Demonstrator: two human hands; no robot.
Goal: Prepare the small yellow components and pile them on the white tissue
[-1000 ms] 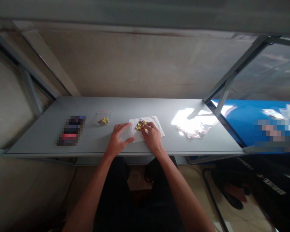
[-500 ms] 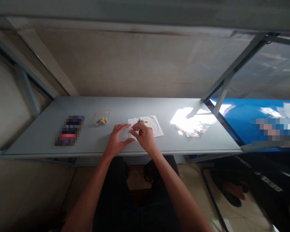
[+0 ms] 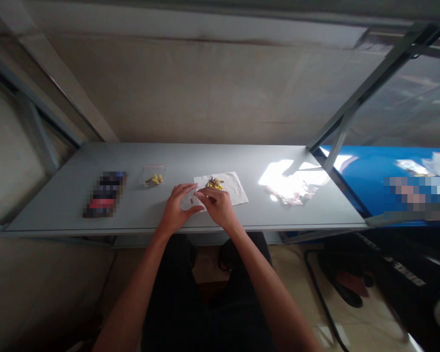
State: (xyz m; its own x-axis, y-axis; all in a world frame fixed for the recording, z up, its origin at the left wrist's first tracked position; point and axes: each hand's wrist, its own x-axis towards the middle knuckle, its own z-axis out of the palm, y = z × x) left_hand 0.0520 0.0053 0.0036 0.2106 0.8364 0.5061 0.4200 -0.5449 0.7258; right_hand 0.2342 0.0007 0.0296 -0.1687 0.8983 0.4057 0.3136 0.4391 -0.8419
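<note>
My left hand point(image 3: 175, 208) holds a small clear zip bag point(image 3: 188, 201) at the near edge of the grey table point(image 3: 132, 215), fingers curled around it. My right hand point(image 3: 217, 207) is pinched at the bag's mouth, its fingertips together on something too small to make out. Just behind the hands, a white paper sheet point(image 3: 231, 190) carries a little heap of small yellow and dark parts point(image 3: 214, 184).
A second small bag with yellow parts point(image 3: 154, 178) lies to the left, beside a blurred dark object point(image 3: 104, 193). Several clear bags point(image 3: 291, 191) lie in a sun patch on the right. A metal frame post point(image 3: 339, 136) rises at the table's right end.
My right hand left the heap on the paper and came over to the mouth of the bag in my left hand. The left hand stayed on the bag.
</note>
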